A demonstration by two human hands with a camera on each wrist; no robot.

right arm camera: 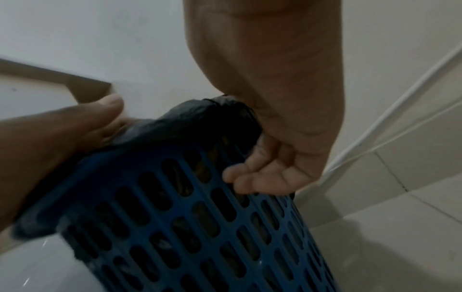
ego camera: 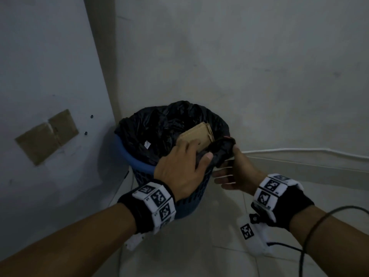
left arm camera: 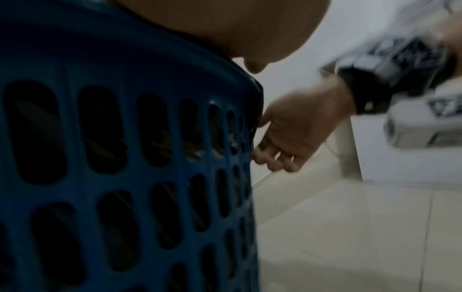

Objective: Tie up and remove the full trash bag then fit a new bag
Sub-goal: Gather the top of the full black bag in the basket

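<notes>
A blue perforated bin (ego camera: 191, 204) stands in a wall corner, lined with a full black trash bag (ego camera: 159, 126). A piece of cardboard (ego camera: 197, 134) sticks up inside it. My left hand (ego camera: 179, 168) lies over the near rim, fingers reaching in by the cardboard and thumb pressing a bunched part of the bag's edge. My right hand (ego camera: 237, 172) pinches that same bunch from the right, thumb on top, other fingers loose below. In the right wrist view the rolled bag edge (right arm camera: 200, 118) runs between left thumb (right arm camera: 110, 102) and right palm (right arm camera: 275, 128), above the bin wall (right arm camera: 200, 217).
The bin sits tight against the left wall, which bears brown tape patches (ego camera: 48, 136). A white cable (ego camera: 299, 151) runs along the right wall's base. Pale floor tiles (ego camera: 219, 256) lie in front. A white post (left arm camera: 347, 148) stands to the right of the bin.
</notes>
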